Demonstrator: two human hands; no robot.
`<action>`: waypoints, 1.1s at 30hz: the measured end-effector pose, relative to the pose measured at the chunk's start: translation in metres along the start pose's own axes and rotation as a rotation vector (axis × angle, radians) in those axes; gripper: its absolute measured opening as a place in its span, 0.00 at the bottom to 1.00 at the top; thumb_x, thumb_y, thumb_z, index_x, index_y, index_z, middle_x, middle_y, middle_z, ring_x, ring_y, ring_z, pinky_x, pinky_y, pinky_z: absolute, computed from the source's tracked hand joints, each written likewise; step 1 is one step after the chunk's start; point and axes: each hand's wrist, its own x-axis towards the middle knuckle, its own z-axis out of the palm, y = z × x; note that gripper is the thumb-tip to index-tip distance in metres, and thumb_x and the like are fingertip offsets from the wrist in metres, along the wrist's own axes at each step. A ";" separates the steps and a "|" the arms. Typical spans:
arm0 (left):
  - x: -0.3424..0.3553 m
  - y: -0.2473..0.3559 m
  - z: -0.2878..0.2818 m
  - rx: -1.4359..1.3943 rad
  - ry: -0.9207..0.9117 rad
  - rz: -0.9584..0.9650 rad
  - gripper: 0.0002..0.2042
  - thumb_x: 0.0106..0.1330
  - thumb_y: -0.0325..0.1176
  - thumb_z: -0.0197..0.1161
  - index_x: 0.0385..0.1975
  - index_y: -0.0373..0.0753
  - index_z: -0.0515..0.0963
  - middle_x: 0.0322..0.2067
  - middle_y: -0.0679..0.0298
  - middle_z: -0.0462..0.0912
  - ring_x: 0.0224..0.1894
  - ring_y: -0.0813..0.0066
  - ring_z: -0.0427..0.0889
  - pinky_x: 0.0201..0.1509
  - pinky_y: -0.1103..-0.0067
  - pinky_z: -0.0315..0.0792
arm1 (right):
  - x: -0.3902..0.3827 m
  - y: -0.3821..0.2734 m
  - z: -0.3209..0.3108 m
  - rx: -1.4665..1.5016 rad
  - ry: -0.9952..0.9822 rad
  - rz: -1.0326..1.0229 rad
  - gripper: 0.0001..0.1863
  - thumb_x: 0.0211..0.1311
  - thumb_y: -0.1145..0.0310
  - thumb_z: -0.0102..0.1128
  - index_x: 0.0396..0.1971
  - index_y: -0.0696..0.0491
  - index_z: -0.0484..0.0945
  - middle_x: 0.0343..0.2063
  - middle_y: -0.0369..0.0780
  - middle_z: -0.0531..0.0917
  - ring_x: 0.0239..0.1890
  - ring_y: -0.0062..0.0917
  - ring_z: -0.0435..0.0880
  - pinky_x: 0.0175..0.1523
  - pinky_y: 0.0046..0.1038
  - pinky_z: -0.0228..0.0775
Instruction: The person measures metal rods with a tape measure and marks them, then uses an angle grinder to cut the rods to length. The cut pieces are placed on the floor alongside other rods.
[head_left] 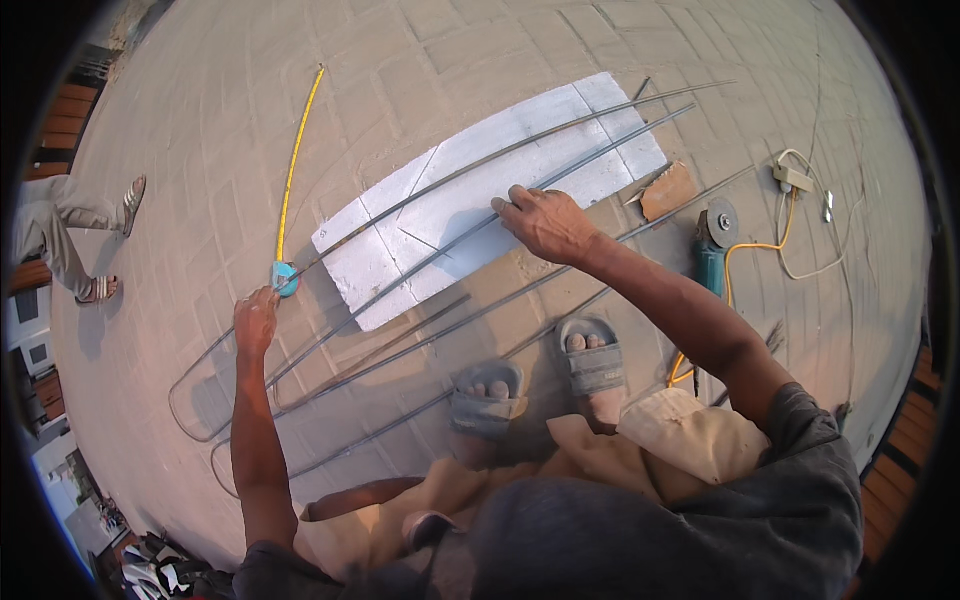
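A long bent steel rod [450,178] runs slantwise over a white-topped slab [480,165] marked with dark lines. My left hand [256,315] is closed round this rod, near its bent end. Against its fingertips sits a turquoise tape measure [286,279], its yellow blade [299,165] drawn out away from me across the ground. My right hand [548,226] reaches over the slab, fingers closed at a second length of steel rod [440,251]. Its fingertips appear to pinch that rod, though the palm hides part of the contact.
More bent rods [440,333] lie between the slab and my sandalled feet [592,360]. On the right are an angle grinder [712,255] with an orange cord, a power strip [792,178] and a brown scrap piece [668,190]. Another person's legs [65,235] stand at far left.
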 end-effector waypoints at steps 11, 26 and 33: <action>0.055 0.087 -0.052 -0.019 0.048 0.217 0.10 0.71 0.38 0.58 0.40 0.38 0.79 0.36 0.53 0.85 0.34 0.50 0.83 0.40 0.61 0.74 | -0.044 0.089 -0.004 -0.254 0.139 0.017 0.04 0.61 0.67 0.52 0.31 0.49 0.75 0.35 0.39 0.74 0.42 0.32 0.81 0.48 0.39 0.73; 0.168 0.202 -0.055 0.108 0.119 0.236 0.12 0.73 0.41 0.53 0.37 0.40 0.79 0.31 0.54 0.83 0.32 0.52 0.85 0.36 0.61 0.77 | -0.071 0.205 -0.038 -0.336 0.101 0.313 0.06 0.62 0.68 0.53 0.35 0.47 0.79 0.39 0.39 0.78 0.49 0.30 0.79 0.56 0.36 0.64; 0.185 0.222 -0.048 0.121 0.086 0.221 0.14 0.73 0.40 0.53 0.33 0.38 0.81 0.30 0.53 0.85 0.30 0.52 0.86 0.34 0.62 0.78 | -0.070 0.175 -0.077 -0.022 0.200 0.671 0.12 0.66 0.63 0.58 0.46 0.51 0.80 0.41 0.43 0.82 0.46 0.36 0.82 0.55 0.38 0.68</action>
